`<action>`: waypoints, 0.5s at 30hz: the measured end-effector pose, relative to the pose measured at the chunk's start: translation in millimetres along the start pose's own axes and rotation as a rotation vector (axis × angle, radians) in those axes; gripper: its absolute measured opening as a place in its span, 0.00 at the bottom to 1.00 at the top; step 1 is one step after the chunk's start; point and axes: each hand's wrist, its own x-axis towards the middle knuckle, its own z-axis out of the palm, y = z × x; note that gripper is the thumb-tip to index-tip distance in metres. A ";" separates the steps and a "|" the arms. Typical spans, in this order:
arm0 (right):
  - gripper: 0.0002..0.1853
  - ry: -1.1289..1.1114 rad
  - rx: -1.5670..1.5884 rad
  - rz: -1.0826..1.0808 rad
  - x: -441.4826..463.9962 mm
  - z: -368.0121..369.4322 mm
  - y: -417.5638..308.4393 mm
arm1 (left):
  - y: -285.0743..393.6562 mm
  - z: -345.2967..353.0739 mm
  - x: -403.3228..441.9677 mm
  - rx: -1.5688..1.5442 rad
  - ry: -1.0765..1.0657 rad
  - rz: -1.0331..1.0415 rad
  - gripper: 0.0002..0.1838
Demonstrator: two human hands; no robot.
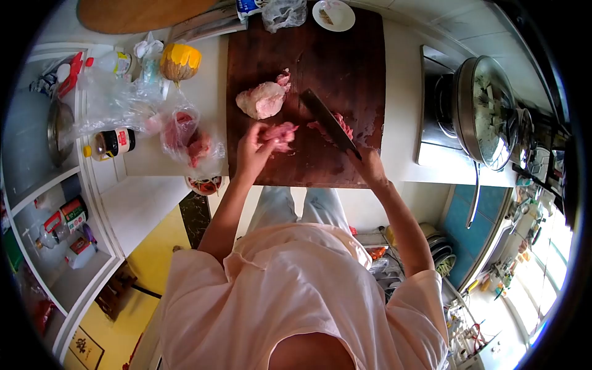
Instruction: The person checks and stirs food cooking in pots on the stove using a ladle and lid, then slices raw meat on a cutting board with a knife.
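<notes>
My left hand (254, 150) is closed around a piece of raw meat (282, 134) above the dark wooden cutting board (333, 52). In my right hand (368, 166) is the handle of a cleaver (328, 121), its dark blade slanting up and to the left. Partly behind the blade lies some cut raw meat (346, 125) on the board. A larger pale, fatty chunk of meat (261, 100) rests just beyond my left hand, with a redder bit at its upper right end.
A white plate (340, 23) sits at the board's far edge. To the left are a plastic bag of meat (196, 143), a yellow-topped jar (180, 61) and a dark sauce bottle (113, 143). At the right, a lidded pan (487, 114) stands on the stove (430, 132).
</notes>
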 end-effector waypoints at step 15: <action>0.10 0.156 -0.100 0.163 -66.8 24.2 -37.8 | -10.2 87.6 2.4 0.661 -0.206 0.682 0.13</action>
